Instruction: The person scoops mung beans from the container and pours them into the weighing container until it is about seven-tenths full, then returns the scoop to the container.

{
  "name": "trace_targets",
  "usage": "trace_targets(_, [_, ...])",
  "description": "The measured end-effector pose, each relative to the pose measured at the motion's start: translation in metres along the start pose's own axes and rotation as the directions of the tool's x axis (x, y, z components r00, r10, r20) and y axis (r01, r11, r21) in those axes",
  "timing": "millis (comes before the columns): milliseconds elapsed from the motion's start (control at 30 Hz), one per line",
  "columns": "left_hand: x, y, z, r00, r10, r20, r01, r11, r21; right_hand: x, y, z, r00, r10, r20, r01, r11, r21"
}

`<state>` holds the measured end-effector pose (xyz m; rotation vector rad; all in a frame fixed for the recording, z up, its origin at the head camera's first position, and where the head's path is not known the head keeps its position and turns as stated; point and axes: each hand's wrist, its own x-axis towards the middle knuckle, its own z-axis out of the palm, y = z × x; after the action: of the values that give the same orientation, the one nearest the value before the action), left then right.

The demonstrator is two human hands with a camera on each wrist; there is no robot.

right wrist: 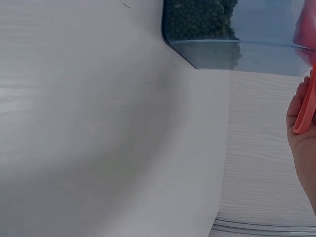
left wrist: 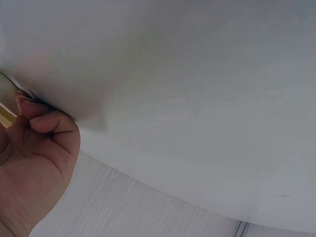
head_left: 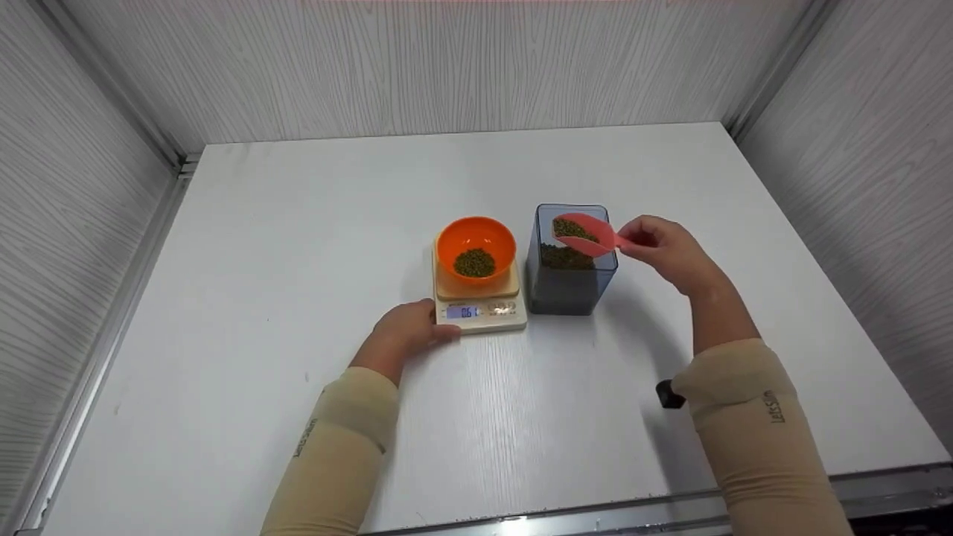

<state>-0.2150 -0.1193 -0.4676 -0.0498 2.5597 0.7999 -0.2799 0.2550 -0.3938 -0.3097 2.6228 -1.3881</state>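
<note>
My right hand (head_left: 670, 257) pinches the handle of a pink scoop (head_left: 604, 238), which holds small green beans above the mouth of a clear bluish container (head_left: 566, 294). More of these beans lie inside that container, seen closely in the right wrist view. Beside it on the left stands a cream digital kitchen scale (head_left: 488, 324) with a lit display. An orange bowl (head_left: 500, 237) with a small heap of green beans sits on its platform. My left hand (head_left: 406, 329) grips the scale's front left corner, thumb along the front; in the left wrist view its fingers are curled.
A white table (head_left: 298, 246) carries everything, with light wood-grain panels (head_left: 461, 67) behind and at both sides. A small black object (head_left: 670, 394) shows beside the right sleeve. A metal rail (head_left: 514, 525) runs along the front edge.
</note>
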Motion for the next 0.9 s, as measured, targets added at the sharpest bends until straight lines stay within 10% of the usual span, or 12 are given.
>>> trace_targets(900, [0.0, -0.001, 0.0, 1.0, 0.007, -0.004, -0.007, 1.0, -0.003, 0.012, -0.079, 0.035, 0.969, -0.243, 0.041, 0.244, 0.923, -0.297])
